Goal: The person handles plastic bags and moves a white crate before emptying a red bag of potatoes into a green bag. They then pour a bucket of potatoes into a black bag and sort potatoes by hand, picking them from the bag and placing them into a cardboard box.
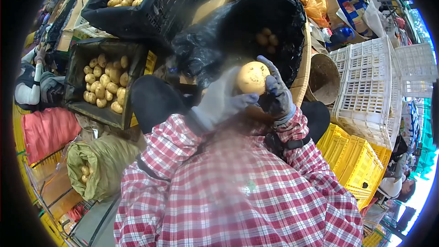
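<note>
A large pale potato (253,78) with dark specks is held up between my two gloved hands. My right hand (278,92) has its fingers round the right side of it. On the potato's left side is my left hand (224,97), in a grey glove and partly blurred. Beyond them lies a black plastic bag (242,20) inside a wicker basket (302,66), with several potatoes (267,40) at its bottom. To the left, a dark crate (98,113) holds many potatoes (106,82).
Another black crate (157,11) of potatoes stands at the upper left. A green sack (103,167) is lower left. White crates (366,84), yellow crates (354,158) and a bucket (323,78) are on the right. People (32,84) are at both sides.
</note>
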The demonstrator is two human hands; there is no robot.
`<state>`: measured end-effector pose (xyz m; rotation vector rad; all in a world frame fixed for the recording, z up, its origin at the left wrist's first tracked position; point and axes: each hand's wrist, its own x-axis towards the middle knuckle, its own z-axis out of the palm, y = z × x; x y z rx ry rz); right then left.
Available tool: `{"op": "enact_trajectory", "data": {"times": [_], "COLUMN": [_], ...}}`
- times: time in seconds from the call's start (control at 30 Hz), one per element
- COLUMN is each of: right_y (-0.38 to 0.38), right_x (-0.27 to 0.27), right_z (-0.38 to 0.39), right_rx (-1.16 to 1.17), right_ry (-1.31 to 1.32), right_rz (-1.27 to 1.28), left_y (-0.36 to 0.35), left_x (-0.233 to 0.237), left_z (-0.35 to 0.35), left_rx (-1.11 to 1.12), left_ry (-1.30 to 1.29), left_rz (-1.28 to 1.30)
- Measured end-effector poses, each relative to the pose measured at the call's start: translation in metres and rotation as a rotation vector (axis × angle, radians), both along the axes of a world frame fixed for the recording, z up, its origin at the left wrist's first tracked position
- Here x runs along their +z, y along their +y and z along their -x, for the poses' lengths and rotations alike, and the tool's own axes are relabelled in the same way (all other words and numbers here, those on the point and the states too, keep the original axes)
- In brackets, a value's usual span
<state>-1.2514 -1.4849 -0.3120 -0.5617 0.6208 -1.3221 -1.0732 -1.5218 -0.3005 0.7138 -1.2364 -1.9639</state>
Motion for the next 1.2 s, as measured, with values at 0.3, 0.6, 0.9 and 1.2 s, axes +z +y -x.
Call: {"op": "enact_trajectory", "data": {"times": [0.3, 0.6, 0.9, 1.2], "right_y": [-0.004, -0.012, -0.274, -0.298], "right_x": [0.027, 0.057, -0.118, -0.264], "right_z": [0.026, 0.241, 0.135, 0.156], "right_rx": [-0.274, -0.356, 0.238, -0.136], "right_ry": [0.444, 2.183, 2.011, 1.620], "right_rz": [-0.059, -0.038, -0.337, -0.711], "left_y": [-0.006, -0.043, -0.058, -0.069], "left_x": [-0.007, -0.051, -0.037, -0.047], "left_z": [-0.003, -0.021, -0.005, -0.011], "left_rx": [-0.056, 0.009, 0.024, -0.012], "left_ry": [-0.326, -0.628, -0.729, -0.702], "left_rz": [0.268, 0.660, 0.837, 0.875]}}
